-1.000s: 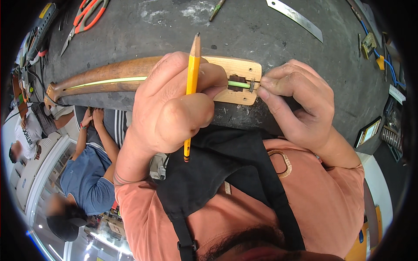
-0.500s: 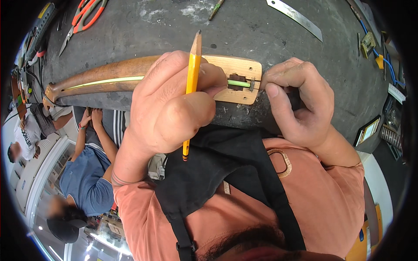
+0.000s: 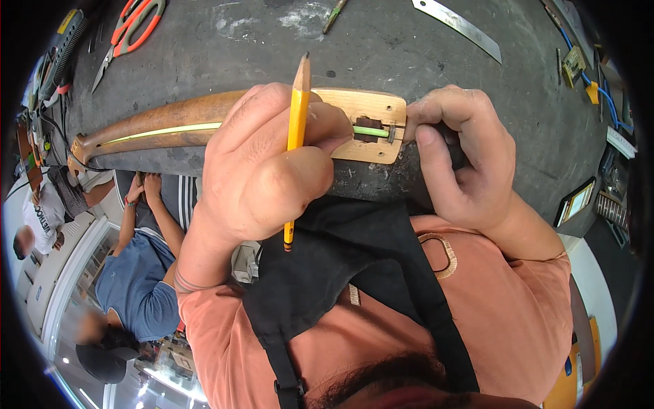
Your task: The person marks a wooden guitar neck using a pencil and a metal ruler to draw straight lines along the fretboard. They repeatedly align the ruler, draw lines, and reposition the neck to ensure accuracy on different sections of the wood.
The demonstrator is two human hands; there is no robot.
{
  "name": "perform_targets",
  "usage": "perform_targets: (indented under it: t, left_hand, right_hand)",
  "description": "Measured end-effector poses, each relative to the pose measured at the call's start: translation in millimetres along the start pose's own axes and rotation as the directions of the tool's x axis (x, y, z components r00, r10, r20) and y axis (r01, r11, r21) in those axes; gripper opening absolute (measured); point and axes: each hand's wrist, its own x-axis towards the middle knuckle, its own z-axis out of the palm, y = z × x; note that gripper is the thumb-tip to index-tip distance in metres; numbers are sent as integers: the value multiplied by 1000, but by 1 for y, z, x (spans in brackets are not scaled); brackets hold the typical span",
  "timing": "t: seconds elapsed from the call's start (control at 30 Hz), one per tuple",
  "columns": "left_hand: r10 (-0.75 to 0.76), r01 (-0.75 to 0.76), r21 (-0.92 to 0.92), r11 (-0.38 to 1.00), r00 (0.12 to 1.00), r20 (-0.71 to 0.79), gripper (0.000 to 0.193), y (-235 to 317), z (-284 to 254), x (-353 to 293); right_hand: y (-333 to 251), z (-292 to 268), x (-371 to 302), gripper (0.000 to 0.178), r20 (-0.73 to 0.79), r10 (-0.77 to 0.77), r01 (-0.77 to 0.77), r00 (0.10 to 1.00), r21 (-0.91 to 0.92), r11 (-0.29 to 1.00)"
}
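A wooden guitar neck [image 3: 167,114] lies across the dark bench, its headstock at the left and its pale heel end [image 3: 368,112] at the right. A yellow-green rod [image 3: 165,129] runs in a groove along it and shows again in a cut-out in the heel. My left hand [image 3: 262,163] is closed over the neck, fingertips at the rod beside the cut-out. A yellow pencil [image 3: 298,123] stands between its fingers, point away from me. My right hand [image 3: 466,153] is curled at the heel's end, fingertips against it; anything pinched there is hidden.
Orange-handled scissors [image 3: 129,34] lie at the far left, a metal blade [image 3: 460,31] at the far right, and a thin green-handled tool [image 3: 334,15] between them. Tools and a blue cable [image 3: 610,112] crowd the right edge. A person in a blue shirt [image 3: 139,286] sits at the left.
The neck's heel end has shifted slightly left, along with both hands and the pencil. My right hand's fingers have rolled a little. The left hand keeps the pencil.
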Motion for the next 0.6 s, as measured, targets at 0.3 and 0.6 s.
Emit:
perform_targets:
  t: [0.3,0.6]
  left_hand:
    - [24,-23,43,999,1000,-13,61,2,1,1]
    - [98,-98,53,994,995,-3,60,-6,0,2]
  right_hand:
    - [-1,-6,1,24,64,21,-17,998,-59,998]
    - [3,-8,10,27,128,-154,167,980,-94,982]
